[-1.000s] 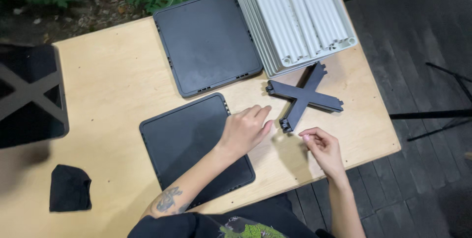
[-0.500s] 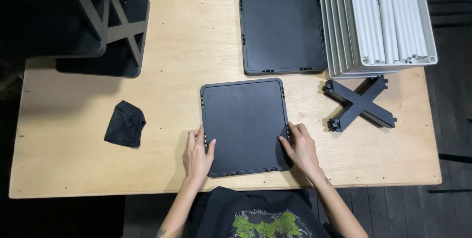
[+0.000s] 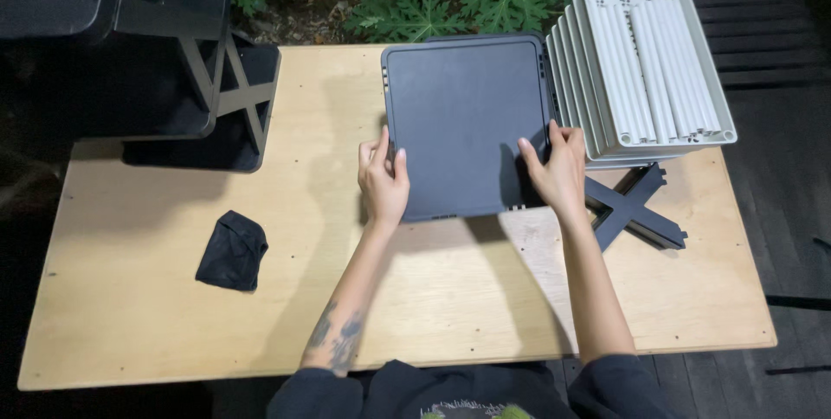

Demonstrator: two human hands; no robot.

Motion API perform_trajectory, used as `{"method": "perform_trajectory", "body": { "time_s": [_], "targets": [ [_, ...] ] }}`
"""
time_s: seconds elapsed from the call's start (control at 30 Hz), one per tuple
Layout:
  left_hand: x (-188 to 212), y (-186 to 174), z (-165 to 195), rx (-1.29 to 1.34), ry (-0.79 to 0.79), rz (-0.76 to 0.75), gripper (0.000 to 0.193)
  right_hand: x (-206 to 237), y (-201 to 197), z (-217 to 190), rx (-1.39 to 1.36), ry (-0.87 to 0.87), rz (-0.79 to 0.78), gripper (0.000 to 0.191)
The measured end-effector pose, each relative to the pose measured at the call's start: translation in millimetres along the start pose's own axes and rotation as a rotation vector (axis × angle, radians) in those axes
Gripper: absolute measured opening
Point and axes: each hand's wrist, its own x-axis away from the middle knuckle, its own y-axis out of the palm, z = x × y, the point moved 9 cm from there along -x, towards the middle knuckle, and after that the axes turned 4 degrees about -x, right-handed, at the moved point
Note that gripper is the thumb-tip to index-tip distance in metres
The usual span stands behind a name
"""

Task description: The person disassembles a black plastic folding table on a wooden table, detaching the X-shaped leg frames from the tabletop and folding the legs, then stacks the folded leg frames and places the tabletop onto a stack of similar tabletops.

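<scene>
The person stands at the near edge of a wooden table and holds a dark grey square panel between both hands. The left hand grips the panel's near left edge with fingers on top, and the right hand grips its near right edge in the same way. So both hands are closed on the panel, one on each side.

The panel is in front of the hands, away from the body. It seems to lie over a second dark panel, of which only a thin edge shows beyond it. I cannot tell if the two touch.

To do this well, I think the hands should keep the panel level and push evenly, so that its edges stay parallel with the one below and the small notches on the sides meet.

The panel is almost square, so it has hardly any long axis. Its flat face looks up, and its sides run straight away from the person.

Just to the right of the right hand stands a stack of light grey trays, and a dark cross-shaped brace lies beside that wrist. Far left of the left hand lies a black cloth.
</scene>
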Motion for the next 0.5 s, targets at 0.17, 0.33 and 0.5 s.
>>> {"method": "perform_trajectory", "body": {
  "time_s": [0.17,0.33,0.5],
  "targets": [
    [-72,68,-1,-0.118,-0.026,0.046,0.043,-81,20,14,0.059,0.092,0.038,0.067],
    [-86,103,2,-0.270,-0.032,0.077,0.040,-97,37,10,0.191,0.069,0.038,0.070],
    [-87,127,-19,-0.251,-0.150,-0.031,0.042,-94,58,22,0.256,0.112,-0.032,0.075]
  ]
}}
